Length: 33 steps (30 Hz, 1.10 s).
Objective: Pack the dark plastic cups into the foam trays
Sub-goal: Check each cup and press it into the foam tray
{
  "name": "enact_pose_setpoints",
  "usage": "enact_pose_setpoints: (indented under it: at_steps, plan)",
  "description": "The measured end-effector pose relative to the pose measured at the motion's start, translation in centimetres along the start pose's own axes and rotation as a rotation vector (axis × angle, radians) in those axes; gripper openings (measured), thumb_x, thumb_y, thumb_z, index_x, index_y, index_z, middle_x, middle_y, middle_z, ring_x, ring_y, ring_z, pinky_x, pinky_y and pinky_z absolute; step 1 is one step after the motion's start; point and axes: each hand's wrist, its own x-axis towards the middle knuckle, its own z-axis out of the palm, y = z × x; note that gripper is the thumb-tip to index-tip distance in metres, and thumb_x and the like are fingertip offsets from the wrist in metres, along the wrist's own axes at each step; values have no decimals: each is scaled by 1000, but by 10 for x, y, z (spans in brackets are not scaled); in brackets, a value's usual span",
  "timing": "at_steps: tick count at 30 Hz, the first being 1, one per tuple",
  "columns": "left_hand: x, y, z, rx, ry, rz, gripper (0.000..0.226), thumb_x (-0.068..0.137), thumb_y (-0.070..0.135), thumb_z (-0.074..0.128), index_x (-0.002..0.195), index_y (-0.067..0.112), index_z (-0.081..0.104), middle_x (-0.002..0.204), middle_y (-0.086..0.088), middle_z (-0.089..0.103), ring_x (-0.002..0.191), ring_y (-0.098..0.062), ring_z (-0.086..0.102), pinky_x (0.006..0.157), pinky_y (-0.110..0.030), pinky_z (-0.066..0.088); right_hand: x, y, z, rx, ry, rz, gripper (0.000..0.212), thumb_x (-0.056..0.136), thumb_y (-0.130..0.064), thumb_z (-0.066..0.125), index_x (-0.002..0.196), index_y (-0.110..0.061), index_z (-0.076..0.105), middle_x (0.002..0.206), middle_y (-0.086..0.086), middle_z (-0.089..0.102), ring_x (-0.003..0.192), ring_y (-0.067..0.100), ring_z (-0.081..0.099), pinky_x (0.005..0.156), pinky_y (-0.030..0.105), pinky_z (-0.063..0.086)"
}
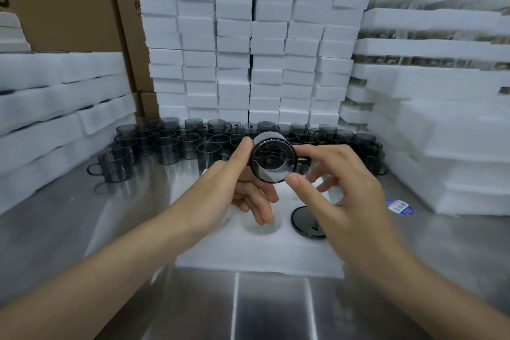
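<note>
A dark see-through cup (272,159) is held on its side above the foam tray (256,251), its round base facing me and its handle pointing right. My left hand (242,188) pinches its left side between thumb and fingers. My right hand (342,188) pinches its right side, thumb at the lower rim and forefinger near the handle. One cup (308,221) sits in the tray's right pocket, base up. The pocket (262,225) beside it shows only white foam. Several more cups (176,143) stand in rows at the back of the metal table.
Stacks of white foam trays (248,44) wall the back, left (55,107) and right (441,119). Cardboard boxes (71,0) rise at the back left. A blue round sticker (400,206) lies on the steel table (69,223) to the right.
</note>
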Motion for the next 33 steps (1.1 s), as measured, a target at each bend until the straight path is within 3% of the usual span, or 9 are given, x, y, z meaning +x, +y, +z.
enact_pose_setpoints:
  at_steps: [6,12,15,18,21,24,26,30,33]
  plan:
    - [3,-3,-4,-19,-21,21,60,99,64,41,104,20,80,101,-11,81,81,-21,74,77,-35,45,-5,3,3,-60,-68,15,59,91,-26,82,144,-37,60,119,-17,57,103,13,64,81,21,51]
    - [0,-3,-4,25,-24,17,56,102,61,41,118,20,76,112,-3,81,92,-24,76,84,-40,44,0,1,1,-55,-28,-15,53,81,-30,90,128,-32,64,118,-17,59,111,10,60,87,13,44]
    - [0,-3,-1,25,84,20,40,108,56,46,124,32,72,116,4,79,98,-20,78,80,-36,50,3,0,-5,-34,27,-49,54,77,-27,94,120,-28,62,117,-16,59,113,14,60,93,20,45]
    - [1,-6,0,84,205,41,19,107,34,62,125,34,68,109,7,78,94,-13,79,71,-29,54,4,-3,-8,12,63,-55,57,74,-22,92,120,-24,59,121,-12,61,117,20,59,98,34,48]
    - [-1,-6,-1,136,116,85,27,102,24,72,125,38,68,115,11,77,97,-12,78,75,-22,57,2,-7,-8,-6,69,-89,55,75,-20,91,120,-23,59,121,-14,60,119,17,57,101,31,46]
    - [-7,-1,0,144,-74,113,33,96,20,77,127,32,71,124,7,76,110,-21,75,102,-33,58,2,-9,-7,-89,41,-149,53,75,-19,90,122,-20,64,119,-12,60,118,13,55,100,30,44]
    - [-8,1,0,94,-161,127,37,93,23,73,130,20,70,126,-2,76,118,-27,73,109,-37,55,2,-9,-6,-113,18,-175,52,75,-22,88,122,-21,67,121,-11,60,120,12,54,101,36,46]
    - [-5,-1,-4,49,-148,150,36,95,31,72,122,8,73,119,-9,78,114,-23,74,102,-30,57,0,-12,-4,-85,-58,-178,47,80,-40,81,124,-32,68,126,-19,59,123,12,58,101,45,48]
    - [-1,-4,-8,51,-167,141,39,96,44,75,117,11,75,108,2,80,98,-4,73,83,-11,51,0,-12,-4,-31,-71,-176,53,82,-38,86,129,-33,62,122,-22,64,120,12,63,98,46,51]
